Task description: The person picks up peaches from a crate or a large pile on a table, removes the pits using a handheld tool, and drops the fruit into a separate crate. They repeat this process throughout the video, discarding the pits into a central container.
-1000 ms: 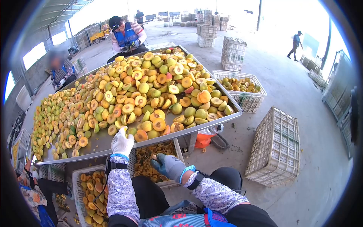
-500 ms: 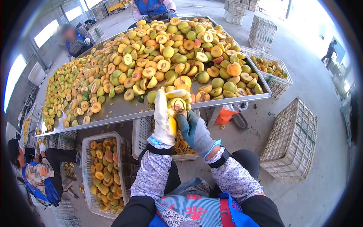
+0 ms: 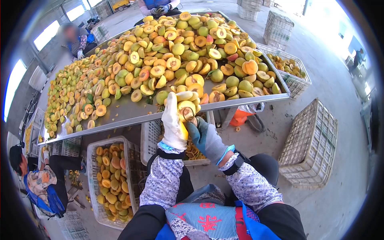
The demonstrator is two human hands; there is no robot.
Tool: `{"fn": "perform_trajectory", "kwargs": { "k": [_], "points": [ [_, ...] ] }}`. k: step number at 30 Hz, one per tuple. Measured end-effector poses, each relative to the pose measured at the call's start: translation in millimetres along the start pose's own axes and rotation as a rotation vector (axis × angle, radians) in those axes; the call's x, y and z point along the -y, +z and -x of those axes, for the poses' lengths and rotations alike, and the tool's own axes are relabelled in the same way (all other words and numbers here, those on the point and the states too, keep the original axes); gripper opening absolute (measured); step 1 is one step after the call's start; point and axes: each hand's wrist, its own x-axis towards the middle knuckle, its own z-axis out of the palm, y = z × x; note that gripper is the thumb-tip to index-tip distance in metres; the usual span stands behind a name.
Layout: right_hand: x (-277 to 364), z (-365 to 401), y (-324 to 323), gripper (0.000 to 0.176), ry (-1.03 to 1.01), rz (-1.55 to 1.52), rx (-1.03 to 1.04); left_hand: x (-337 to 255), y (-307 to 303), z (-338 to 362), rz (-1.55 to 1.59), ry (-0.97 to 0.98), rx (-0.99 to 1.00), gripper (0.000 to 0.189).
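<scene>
My left hand (image 3: 174, 124), in a whitish glove stained yellow, is closed around a yellow peach half (image 3: 186, 110) with its cut face toward me. Against that face, my right hand (image 3: 206, 138), in a grey-blue glove, pinches a small pitting tool (image 3: 193, 120); a thin curved loop shows at the fruit and the rest is hidden by the fingers. Both hands are just in front of the metal table's near edge (image 3: 244, 103). On the table lies a large heap of halved peaches (image 3: 160, 60).
Below my hands stands a crate (image 3: 151, 146) with fruit pieces. To its left, another crate (image 3: 134, 176) holds peach halves. A stacked crate (image 3: 308, 144) stands right. Other people sit at the far side (image 3: 158, 8), far left (image 3: 76, 40) and lower left (image 3: 44, 180).
My view has shifted slightly. Both hands stay together at the peach half, the right still at its cut face. The co-worker across the table has brought their hands together.
</scene>
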Motion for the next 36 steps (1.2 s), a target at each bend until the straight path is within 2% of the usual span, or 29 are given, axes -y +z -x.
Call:
{"fn": "perform_trajectory", "kwargs": {
  "k": [1,3,5,7,10,13,16,19,22,23,26,27,30,33,34,36],
  "points": [
    [-2.9,0.6,4.5,0.032,0.007,-0.086,-0.011,1.2,0.2,1.5,-0.031,0.020,0.006,0.050],
    [-7.9,1.3,11.8,0.032,0.084,-0.231,-0.015,7.1,-5.9,1.5,-0.402,0.256,0.041,0.052],
    [-9.6,5.1,15.3,0.032,0.168,-0.376,0.007,10.3,-8.1,5.4,-0.480,0.301,0.058,0.053],
    [-9.6,5.7,15.7,0.033,0.246,-0.518,0.058,4.9,2.4,9.4,-0.265,0.164,0.058,0.054],
    [-12.2,6.9,10.8,0.031,0.246,-0.490,0.123,1.6,-1.4,9.6,-0.281,0.181,0.116,0.054],
    [-3.9,6.8,-10.9,0.033,0.098,-0.013,0.088,-3.2,3.3,10.1,-0.194,0.067,0.127,0.054],
    [-6.8,5.1,-22.9,0.033,0.085,0.171,0.129,-6.3,10.0,12.3,-0.178,0.036,0.132,0.055],
    [-18.5,8.5,-6.1,0.033,0.010,-0.173,0.063,-4.5,13.0,15.3,-0.244,0.092,0.152,0.054],
    [-18.8,17.0,16.6,0.029,0.144,-0.438,0.028,-1.4,17.1,19.1,-0.210,0.141,0.138,0.052],
    [-18.2,16.5,15.5,0.031,0.129,-0.429,0.036,0.5,10.0,16.3,-0.207,0.143,0.155,0.051],
    [-4.0,11.2,-4.3,0.034,0.116,-0.136,0.058,-9.3,11.7,10.6,-0.109,-0.009,0.191,0.049],
    [2.9,9.2,-9.7,0.036,0.042,-0.052,0.014,-17.5,10.4,8.3,-0.069,-0.100,0.201,0.049],
    [5.2,7.9,-17.6,0.039,0.080,0.303,0.106,-22.6,-2.2,-1.8,-0.100,-0.203,0.241,0.048],
    [-1.2,11.8,2.5,0.046,0.202,-0.297,0.120,-6.6,-4.9,0.2,-0.284,-0.003,0.166,0.054],
    [11.4,9.2,-2.2,0.048,0.385,-0.386,0.210,-4.2,-4.7,0.7,-0.349,0.084,0.160,0.054],
    [41.2,3.2,-20.3,0.053,0.752,-0.558,0.389,-8.2,0.3,0.2,-0.247,0.001,0.139,0.055]
  ]
}}
